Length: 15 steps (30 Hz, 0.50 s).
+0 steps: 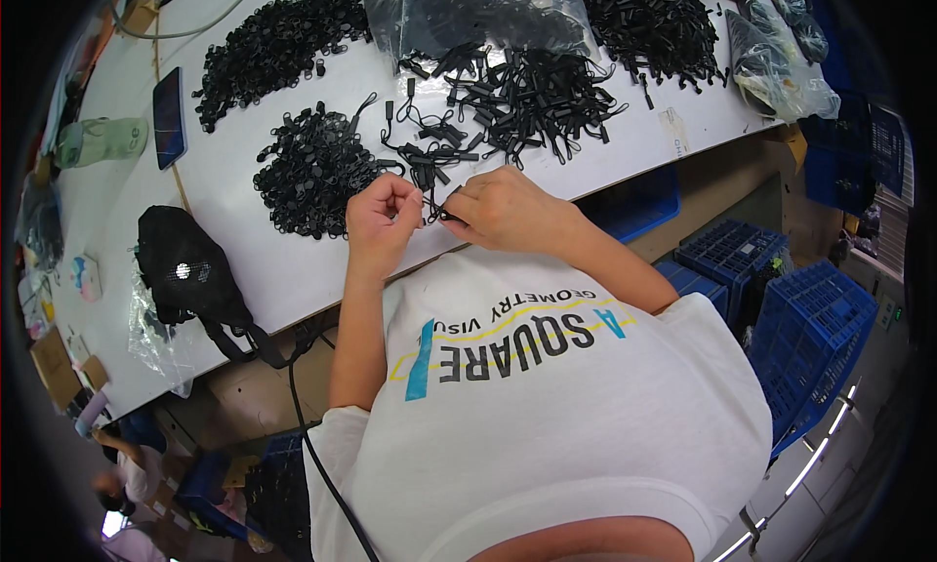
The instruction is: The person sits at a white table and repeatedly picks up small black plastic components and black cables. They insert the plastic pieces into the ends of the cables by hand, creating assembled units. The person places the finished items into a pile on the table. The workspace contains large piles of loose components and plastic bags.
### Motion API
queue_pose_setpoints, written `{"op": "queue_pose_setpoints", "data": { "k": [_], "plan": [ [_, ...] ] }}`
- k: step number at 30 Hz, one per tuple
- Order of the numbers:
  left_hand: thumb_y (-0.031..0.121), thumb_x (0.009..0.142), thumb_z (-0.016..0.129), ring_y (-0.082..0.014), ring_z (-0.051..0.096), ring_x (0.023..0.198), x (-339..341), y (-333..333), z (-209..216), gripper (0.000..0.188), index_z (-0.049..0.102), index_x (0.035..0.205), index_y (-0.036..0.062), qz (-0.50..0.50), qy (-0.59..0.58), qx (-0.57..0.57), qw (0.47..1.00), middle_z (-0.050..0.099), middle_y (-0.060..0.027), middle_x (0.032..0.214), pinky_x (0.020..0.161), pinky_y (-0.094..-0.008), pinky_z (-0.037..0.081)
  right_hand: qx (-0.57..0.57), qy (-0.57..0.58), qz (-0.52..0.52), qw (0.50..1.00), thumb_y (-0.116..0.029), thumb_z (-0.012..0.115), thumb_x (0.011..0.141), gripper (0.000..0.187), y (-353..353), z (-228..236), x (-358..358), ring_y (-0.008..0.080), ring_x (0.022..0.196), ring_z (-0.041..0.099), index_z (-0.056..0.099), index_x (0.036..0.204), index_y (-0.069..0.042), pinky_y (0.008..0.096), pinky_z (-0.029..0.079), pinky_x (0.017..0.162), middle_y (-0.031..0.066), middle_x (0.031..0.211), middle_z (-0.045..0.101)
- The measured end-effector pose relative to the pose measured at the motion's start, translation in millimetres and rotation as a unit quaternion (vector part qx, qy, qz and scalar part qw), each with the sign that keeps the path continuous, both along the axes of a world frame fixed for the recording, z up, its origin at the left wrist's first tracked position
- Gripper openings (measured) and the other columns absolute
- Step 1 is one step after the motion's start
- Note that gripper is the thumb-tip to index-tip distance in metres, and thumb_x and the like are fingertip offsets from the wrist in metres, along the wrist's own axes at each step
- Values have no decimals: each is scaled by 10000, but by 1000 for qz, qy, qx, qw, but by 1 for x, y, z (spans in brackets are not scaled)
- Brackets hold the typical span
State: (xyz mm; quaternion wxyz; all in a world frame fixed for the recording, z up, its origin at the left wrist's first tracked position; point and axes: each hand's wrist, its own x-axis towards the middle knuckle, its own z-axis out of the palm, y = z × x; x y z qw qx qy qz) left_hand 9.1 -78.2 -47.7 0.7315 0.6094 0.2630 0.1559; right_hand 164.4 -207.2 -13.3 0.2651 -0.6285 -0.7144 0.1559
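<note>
Clock centred on the hands, 12 = top of view, scanning L to R.

Green see-through bottle (102, 142) a bit past 9, near table edge. Dark phone (169, 118) lying flat between 9 and 10. Black bag (185, 269) between 8 and 9, strap running toward the near edge of the white table (283, 274).

Two heaps of small black clips: upper heap (264, 60) at 10-11, lower heap (312, 172) between 9 and 10, just beside the left hand.

Left hand (386, 220): fingers curled, thumb and forefinger pinching a black corded piece (433, 207). Piece sits between both hands, at the table's near edge; fingers hide part of it.

Big clear plastic bag (478, 16) between 12 and 1. Right hand (508, 211): fingertips clamped on the same piece, back of hand up.

Loose pile of black looped pulls (537, 103) between 1 and 2, strays reaching down to the hands. Denser black pile (654, 25) near 2, farther out. Clear bag with dark contents (781, 69) just past 2. Blue crate (810, 338) between 3 and 4, off the table.
</note>
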Motion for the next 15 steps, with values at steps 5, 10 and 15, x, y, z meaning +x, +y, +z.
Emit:
{"op": "queue_pose_setpoints", "data": {
  "k": [5, 10, 15],
  "plan": [
    [80, 905, 630, -45, 517, 569, 7, -19, 2, 101, 630, 870, -15, 66, -6, -58, 996, 583, 3, 658, 522, -194, 398, 16, 63, -3, 998, -117, 710, 733, 168, 0, 3, 6, 257, 583, 581, 570, 799, -50, 372, 446, 518, 63, 622, 548],
    [114, 918, 631, -61, 538, 594, 4, -24, 9, 144, 659, 933, -26, 70, -30, -98, 992, 601, -10, 671, 549, -207, 418, 29, 94, -4, 995, -216, 656, 832, 166, -1, 0, 6, 265, 626, 585, 584, 842, -66, 391, 437, 557, 72, 660, 564],
    [107, 907, 641, -95, 577, 655, 4, -23, 8, 191, 674, 1027, -38, 55, -85, -183, 978, 668, -73, 806, 580, -233, 449, 70, 108, -57, 990, -241, 639, 867, 198, 1, -3, 1, 289, 656, 598, 592, 879, -49, 406, 447, 576, 86, 686, 578]
  ]
}}
